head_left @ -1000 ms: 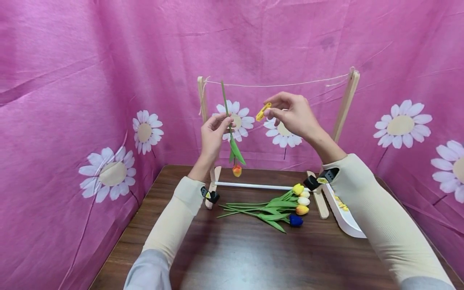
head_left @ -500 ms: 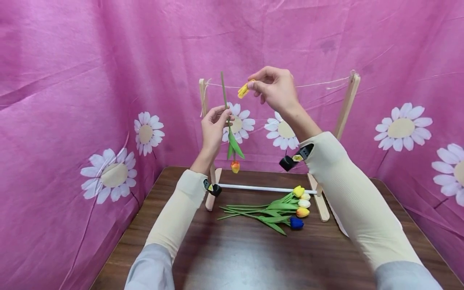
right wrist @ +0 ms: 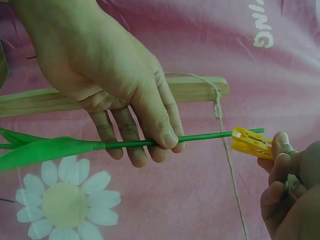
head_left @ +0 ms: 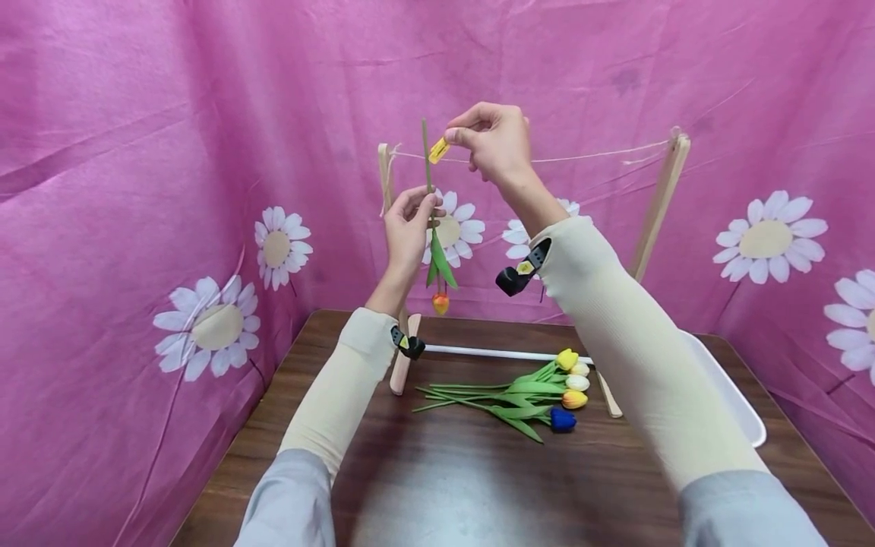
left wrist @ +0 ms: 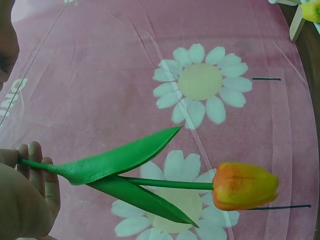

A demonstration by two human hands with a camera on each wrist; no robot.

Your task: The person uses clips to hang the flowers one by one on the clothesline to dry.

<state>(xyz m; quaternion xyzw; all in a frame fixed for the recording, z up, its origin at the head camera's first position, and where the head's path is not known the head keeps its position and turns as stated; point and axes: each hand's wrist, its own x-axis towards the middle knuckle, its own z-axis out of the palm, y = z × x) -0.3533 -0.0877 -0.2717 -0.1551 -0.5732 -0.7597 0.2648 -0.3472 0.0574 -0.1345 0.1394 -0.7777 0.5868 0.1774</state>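
Observation:
My left hand [head_left: 408, 232] pinches the green stem of an orange-yellow tulip [left wrist: 245, 186], which hangs head down in the head view. The stem's bare end points up past a thin string [head_left: 581, 158]. With thumb and fingers, my right hand [head_left: 494, 140] pinches a yellow clothespin [right wrist: 251, 143] by one end. In the right wrist view the clothespin's other end lies right at the stem near its tip, close to the string. Whether its jaws grip the stem or string I cannot tell.
The string runs between two wooden posts [head_left: 661, 205], joined low down by a white rod [head_left: 492, 352]. Several tulips, one a blue tulip [head_left: 563, 419], lie on the brown table [head_left: 437, 479]. A white tray [head_left: 734, 395] sits at right, partly behind my right arm.
My right hand has moved left and up with the clothespin, from well apart to the stem's upper part. The left hand has raised the tulip slightly.

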